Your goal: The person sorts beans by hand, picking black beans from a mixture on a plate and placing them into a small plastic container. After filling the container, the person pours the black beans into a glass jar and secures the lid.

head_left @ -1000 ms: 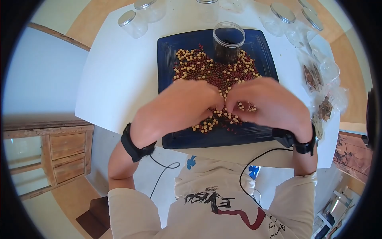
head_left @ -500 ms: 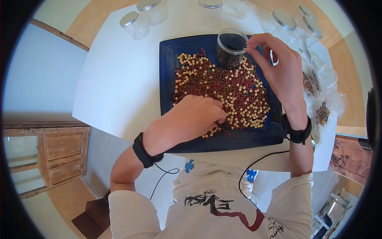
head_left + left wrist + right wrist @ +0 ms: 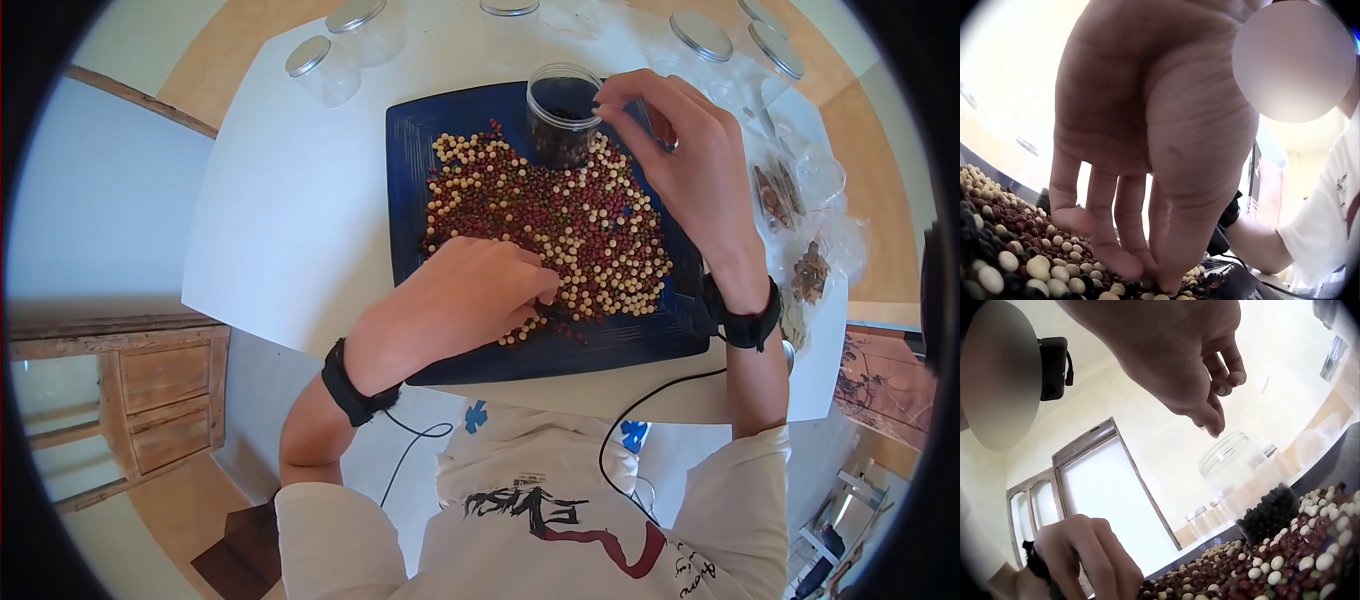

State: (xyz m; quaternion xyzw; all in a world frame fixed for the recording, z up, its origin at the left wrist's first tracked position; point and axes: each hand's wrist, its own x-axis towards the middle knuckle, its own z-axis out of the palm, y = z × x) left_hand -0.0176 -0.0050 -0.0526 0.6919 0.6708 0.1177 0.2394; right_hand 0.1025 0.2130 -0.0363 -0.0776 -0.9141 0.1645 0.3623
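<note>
Mixed beans [image 3: 600, 215], pale, dark red, green and black, are spread over a blue square tray [image 3: 408, 230]. A clear open jar [image 3: 562, 120], partly filled with black beans [image 3: 1269, 512], stands among them toward the tray's far side. My right hand [image 3: 690, 150] is at the jar's right rim, thumb and forefinger pinching what looks like a black bean; its fingertips hang over the mouth in the right wrist view. My left hand [image 3: 460, 300] reaches down into the beans at the near side, fingertips and thumb close together; I cannot tell whether they hold a bean.
Lidded glass jars [image 3: 325, 75] stand along the table's far left, with another lidded jar [image 3: 700, 45] at the far right. Clear plastic bags with dried contents [image 3: 810, 270] lie right of the tray. A black cable [image 3: 640, 405] runs from the right wristband [image 3: 745, 315].
My right hand has left the beans near the left hand and risen to the jar's rim, staying there since half a second ago. The left hand remains low in the beans.
</note>
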